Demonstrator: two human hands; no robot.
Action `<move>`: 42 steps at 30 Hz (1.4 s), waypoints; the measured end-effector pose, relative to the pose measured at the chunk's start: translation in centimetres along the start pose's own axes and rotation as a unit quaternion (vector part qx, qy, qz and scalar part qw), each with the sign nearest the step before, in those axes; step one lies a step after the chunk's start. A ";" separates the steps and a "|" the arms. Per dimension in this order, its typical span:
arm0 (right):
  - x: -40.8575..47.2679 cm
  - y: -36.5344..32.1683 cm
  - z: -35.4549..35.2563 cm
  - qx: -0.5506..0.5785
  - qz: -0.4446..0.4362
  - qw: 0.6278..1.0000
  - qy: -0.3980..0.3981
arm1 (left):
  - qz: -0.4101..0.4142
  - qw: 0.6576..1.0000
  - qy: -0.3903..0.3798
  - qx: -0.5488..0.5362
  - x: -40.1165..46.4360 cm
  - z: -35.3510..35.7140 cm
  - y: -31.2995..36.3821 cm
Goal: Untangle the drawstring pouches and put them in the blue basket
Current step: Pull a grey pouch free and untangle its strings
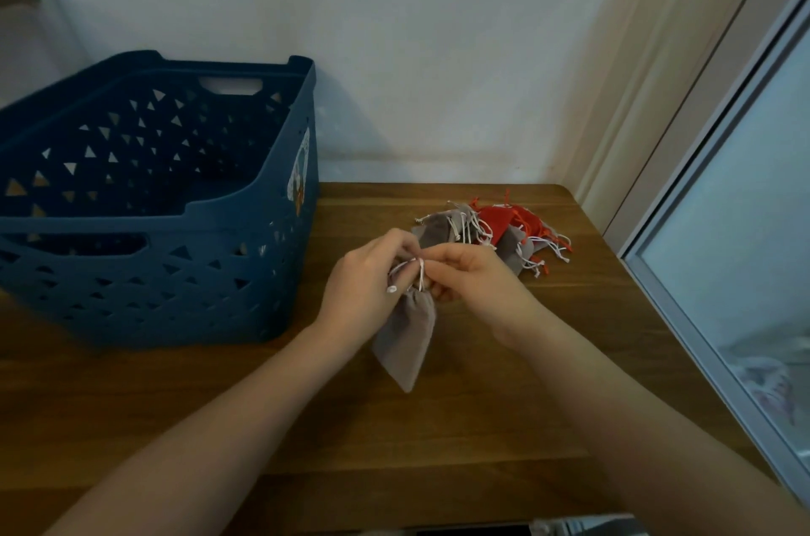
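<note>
Both hands (420, 277) pinch grey pouch (405, 338) cord | knot hidden (fingers)

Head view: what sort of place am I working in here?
Probably a room in a home, at a small work spot: a wooden table pushed against a plain white wall, a sliding glass door on the right, and a blue plastic basket on the table.

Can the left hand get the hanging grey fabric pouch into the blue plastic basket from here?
Probably yes. The blue plastic basket stands open-topped just left of the left hand, nothing between. But both hands pinch the white drawstring of the grey fabric pouch; the right hand must let go first.
</note>
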State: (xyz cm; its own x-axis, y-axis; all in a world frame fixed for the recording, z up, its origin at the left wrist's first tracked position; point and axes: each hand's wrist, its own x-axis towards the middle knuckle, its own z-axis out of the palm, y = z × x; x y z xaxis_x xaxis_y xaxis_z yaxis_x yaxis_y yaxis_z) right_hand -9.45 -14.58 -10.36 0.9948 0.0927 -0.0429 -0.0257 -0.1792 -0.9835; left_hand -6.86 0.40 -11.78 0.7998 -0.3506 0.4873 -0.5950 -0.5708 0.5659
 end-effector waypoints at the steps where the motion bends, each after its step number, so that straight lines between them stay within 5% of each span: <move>1: 0.0 -0.1 0.0 0.004 0.007 1.000 -0.006 | -0.004 1.000 0.005 -0.010 0.0 -0.1 0.0; 8: 0.4 -0.8 -0.7 -0.098 -0.009 0.995 -0.030 | 0.043 0.999 -0.003 -0.002 0.4 -1.3 -0.1; 11: 0.8 -1.4 -1.8 -0.357 -0.121 0.926 0.021 | 0.041 0.999 -0.006 0.018 0.6 -1.6 -0.5; 14: 0.7 -1.8 -2.6 -0.392 -0.158 0.906 -0.008 | 0.004 0.999 -0.034 0.028 0.4 -1.9 -0.8; 17: 0.3 -1.3 -2.8 -0.291 -0.100 0.952 0.005 | 0.000 0.995 -0.079 0.064 0.1 -1.9 -1.0; 20: 0.4 -0.1 -3.2 -0.054 0.003 0.991 0.119 | -0.061 0.986 -0.119 0.095 -0.3 -1.9 -1.8; 23: 0.3 0.1 -3.3 0.244 0.051 0.962 0.114 | -0.108 0.988 -0.101 0.035 -0.4 -2.2 -2.1; 27: 0.5 -0.9 -2.6 0.384 0.040 0.921 0.044 | -0.156 0.980 -0.080 -0.093 0.4 -2.6 -0.6; 31: 0.7 -1.5 -1.3 0.156 0.011 0.987 0.024 | -0.229 0.929 -0.060 -0.284 1.0 -2.7 0.7; 34: 0.4 -1.4 -0.2 -0.046 -0.047 0.998 -0.003 | -0.228 0.916 -0.052 -0.326 1.2 -2.7 1.5; 42: -0.2 -1.1 0.8 -0.037 -0.090 0.995 -0.024 | -0.190 0.942 -0.006 -0.277 1.7 -2.7 2.6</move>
State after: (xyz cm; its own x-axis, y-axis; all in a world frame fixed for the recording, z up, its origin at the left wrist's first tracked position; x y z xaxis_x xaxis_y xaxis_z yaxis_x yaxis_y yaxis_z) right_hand -9.71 -13.63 -9.45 0.9766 0.1759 0.1234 0.1622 -0.2268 -0.9603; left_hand -7.26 0.36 -7.69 0.9620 -0.2105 0.1741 -0.2138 -0.1835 0.9595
